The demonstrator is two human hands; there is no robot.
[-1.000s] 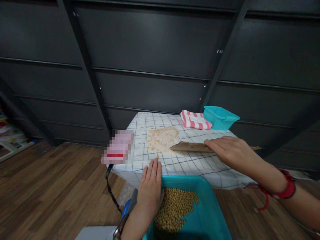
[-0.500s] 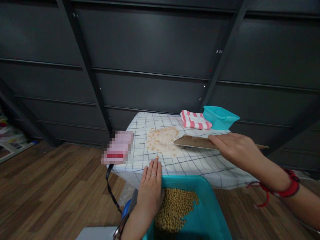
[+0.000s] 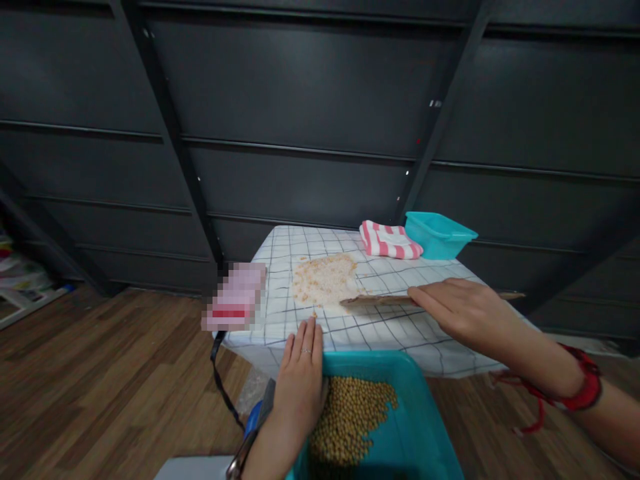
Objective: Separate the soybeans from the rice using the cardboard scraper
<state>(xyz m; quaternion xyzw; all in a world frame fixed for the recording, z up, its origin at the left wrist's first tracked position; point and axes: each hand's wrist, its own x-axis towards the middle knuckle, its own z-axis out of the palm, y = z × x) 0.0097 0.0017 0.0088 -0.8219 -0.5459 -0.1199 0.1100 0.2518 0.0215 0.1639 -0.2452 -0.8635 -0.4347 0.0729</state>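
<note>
My right hand (image 3: 467, 310) grips a flat brown cardboard strip (image 3: 377, 301) held edge-down on the checked tablecloth (image 3: 400, 327). The strip's left end touches the lower right of a patch of pale grains mixed with yellow bits (image 3: 324, 279). My left hand (image 3: 301, 380) lies flat with fingers together on the rim of a teal tub (image 3: 415, 427) full of yellow beans (image 3: 350, 417), held below the table's near edge. One loose bean (image 3: 315, 314) lies just past its fingertips.
A folded pink-and-white striped cloth (image 3: 389, 241) and a smaller teal tub (image 3: 437, 234) sit at the table's far right. A blurred pink object (image 3: 234, 297) hangs at the left edge with a black strap (image 3: 220, 377). Dark metal wall behind; wooden floor around.
My right hand drew the cardboard strip back to the right, then pushed it left and down again, tipping it more onto its edge at the grain patch. My left hand has stayed put.
</note>
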